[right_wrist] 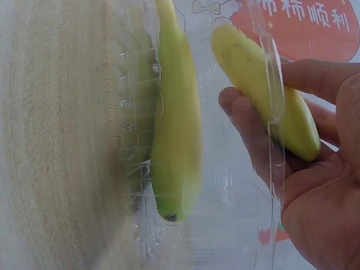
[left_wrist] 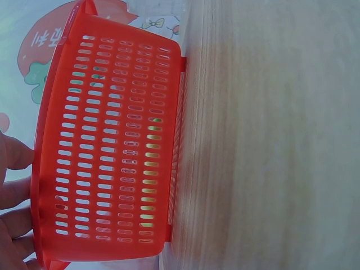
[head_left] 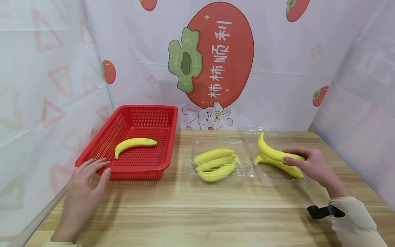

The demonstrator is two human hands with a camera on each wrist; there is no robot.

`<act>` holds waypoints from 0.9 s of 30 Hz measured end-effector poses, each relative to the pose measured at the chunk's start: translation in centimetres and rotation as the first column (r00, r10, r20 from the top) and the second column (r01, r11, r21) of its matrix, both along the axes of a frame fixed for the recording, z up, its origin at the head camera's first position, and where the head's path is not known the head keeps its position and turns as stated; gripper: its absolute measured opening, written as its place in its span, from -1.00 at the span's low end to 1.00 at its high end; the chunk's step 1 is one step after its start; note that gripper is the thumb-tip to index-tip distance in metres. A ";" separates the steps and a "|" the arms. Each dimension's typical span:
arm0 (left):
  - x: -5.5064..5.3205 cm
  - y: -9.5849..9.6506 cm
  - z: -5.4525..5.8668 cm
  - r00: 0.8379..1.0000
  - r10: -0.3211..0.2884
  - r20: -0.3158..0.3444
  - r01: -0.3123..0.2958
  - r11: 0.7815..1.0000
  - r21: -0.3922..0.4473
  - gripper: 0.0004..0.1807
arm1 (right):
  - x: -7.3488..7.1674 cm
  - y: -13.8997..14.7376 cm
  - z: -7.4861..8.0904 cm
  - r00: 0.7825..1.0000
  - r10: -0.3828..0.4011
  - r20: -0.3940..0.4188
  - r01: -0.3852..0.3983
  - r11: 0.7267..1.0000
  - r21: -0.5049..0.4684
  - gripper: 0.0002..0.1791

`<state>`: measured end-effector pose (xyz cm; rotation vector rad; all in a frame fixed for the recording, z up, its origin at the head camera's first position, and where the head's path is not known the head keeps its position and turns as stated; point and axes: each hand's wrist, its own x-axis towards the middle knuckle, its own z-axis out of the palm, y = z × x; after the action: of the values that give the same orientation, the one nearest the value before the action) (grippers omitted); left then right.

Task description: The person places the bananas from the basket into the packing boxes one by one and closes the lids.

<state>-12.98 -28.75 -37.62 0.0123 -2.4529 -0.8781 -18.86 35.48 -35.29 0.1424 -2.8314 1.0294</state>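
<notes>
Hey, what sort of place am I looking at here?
Probably a tabletop booth, perhaps for staged handling work: printed hangings enclose three sides of a wood-grain table, which holds a red basket.

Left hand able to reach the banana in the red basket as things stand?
Likely yes: left hand is at the near-left corner of the open-topped red basket; nothing covers the banana inside.

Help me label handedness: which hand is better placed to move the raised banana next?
Likely the right hand: it grips that banana, while the left hand is at the red basket.
</notes>
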 end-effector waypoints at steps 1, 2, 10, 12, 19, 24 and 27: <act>0.0 0.0 0.0 1.000 -0.001 -0.003 0.001 1.000 0.001 -0.56 | 0.0 0.0 0.0 1.000 0.006 0.010 -0.006 1.000 -0.005 -0.47; 0.0 0.0 0.0 1.000 -0.001 -0.006 0.001 1.000 0.002 -0.56 | 0.0 0.0 0.0 1.000 0.010 0.017 -0.010 1.000 -0.003 -0.47; 0.1 -0.1 0.1 1.000 -0.007 -0.009 0.007 1.000 0.001 -0.57 | -0.1 0.0 0.0 0.999 0.033 0.017 -0.034 0.997 0.063 -0.50; 0.1 -0.1 0.0 1.000 -0.008 -0.006 0.008 1.000 -0.002 -0.56 | -0.1 0.0 -0.1 0.999 0.045 0.024 -0.047 0.996 0.082 -0.51; 0.1 -0.1 0.0 1.000 -0.010 -0.007 0.010 1.000 -0.002 -0.56 | -0.1 0.0 -0.3 0.993 0.096 0.073 -0.101 0.992 0.080 -0.55; 0.1 -0.1 0.1 1.000 -0.009 -0.006 0.009 1.000 -0.001 -0.56 | -0.3 0.0 -0.6 0.988 0.127 0.094 -0.135 0.987 0.087 -0.57; 0.1 -0.1 0.1 1.000 -0.009 -0.009 0.009 1.000 -0.002 -0.57 | -0.4 0.0 -0.7 0.985 0.134 0.107 -0.145 0.984 0.102 -0.57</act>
<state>-12.88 -28.84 -37.55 -0.0032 -2.4476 -0.8775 -19.29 35.51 -35.96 0.3129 -3.0065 0.9306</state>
